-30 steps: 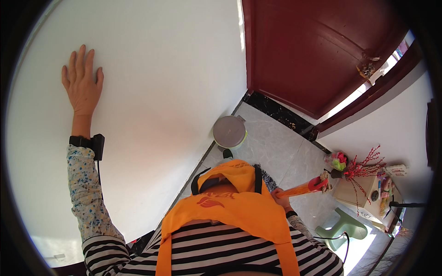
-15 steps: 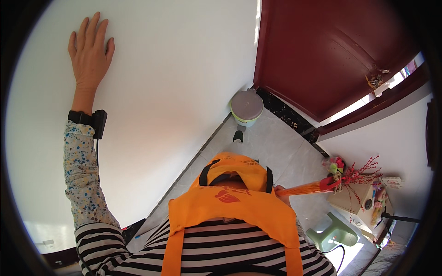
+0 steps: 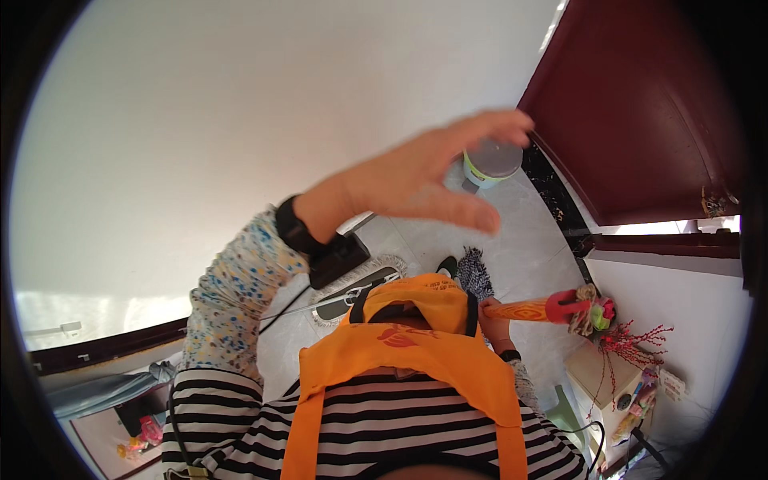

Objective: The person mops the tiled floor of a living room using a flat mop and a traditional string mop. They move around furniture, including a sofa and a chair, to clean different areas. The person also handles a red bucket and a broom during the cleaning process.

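Note:
My left hand (image 3: pixel 408 180) is raised in front of me, fingers stretched out with the thumb apart, holding nothing. It is slightly blurred and overlaps a lidded bucket (image 3: pixel 494 162) on the floor beyond. Beside my orange apron (image 3: pixel 408 336), my right hand (image 3: pixel 496 323) is closed around the orange, wood-patterned handle of a mop (image 3: pixel 524 310). The handle has a red end piece and points right. Blue-grey strands (image 3: pixel 475 274) lie on the floor near my shoe; their join to the handle is hidden.
A flat mop with a white fringe (image 3: pixel 392 264) lies on the floor at my left. Ahead stand a white wall (image 3: pixel 240 104) and a dark red door (image 3: pixel 640 120). At right are red-berried branches (image 3: pixel 632 344), a beige cabinet (image 3: pixel 592 372) and a green stool (image 3: pixel 564 412).
My left hand has left the white wall and swung right and down across my front. The view has turned left, bringing the flat mop into sight. My right hand keeps its hold on the mop.

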A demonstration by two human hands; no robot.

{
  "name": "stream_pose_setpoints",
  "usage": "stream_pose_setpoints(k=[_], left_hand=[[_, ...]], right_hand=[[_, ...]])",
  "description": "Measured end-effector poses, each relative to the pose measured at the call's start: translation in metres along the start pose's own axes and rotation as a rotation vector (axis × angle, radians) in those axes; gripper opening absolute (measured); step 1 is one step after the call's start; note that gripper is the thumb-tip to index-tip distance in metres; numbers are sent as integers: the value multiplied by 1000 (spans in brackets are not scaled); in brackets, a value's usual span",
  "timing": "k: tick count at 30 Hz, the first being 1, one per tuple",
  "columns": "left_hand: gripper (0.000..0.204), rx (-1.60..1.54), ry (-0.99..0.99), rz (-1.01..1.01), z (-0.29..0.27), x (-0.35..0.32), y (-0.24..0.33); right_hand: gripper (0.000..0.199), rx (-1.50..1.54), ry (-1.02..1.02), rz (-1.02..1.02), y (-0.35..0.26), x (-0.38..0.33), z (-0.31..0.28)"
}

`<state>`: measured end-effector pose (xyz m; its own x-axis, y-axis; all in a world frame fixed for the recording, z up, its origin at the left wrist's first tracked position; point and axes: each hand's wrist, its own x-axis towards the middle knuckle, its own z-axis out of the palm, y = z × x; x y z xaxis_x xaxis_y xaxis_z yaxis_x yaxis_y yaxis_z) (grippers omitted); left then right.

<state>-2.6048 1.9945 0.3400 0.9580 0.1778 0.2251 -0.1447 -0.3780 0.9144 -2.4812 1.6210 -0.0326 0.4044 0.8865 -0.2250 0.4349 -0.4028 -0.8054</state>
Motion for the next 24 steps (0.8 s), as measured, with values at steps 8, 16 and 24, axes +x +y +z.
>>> stream_pose_setpoints(k=[8, 16, 24], left_hand=[[31, -575, 353, -275, 67, -84, 11], [18, -428, 624, -311, 83, -311, 23], [11, -260, 988, -329, 169, -512, 34]], right_hand=[[24, 45, -24, 0, -73, 56, 60], [24, -221, 202, -319, -108, 62, 202], [23, -188, -106, -624, -152, 39, 323]])
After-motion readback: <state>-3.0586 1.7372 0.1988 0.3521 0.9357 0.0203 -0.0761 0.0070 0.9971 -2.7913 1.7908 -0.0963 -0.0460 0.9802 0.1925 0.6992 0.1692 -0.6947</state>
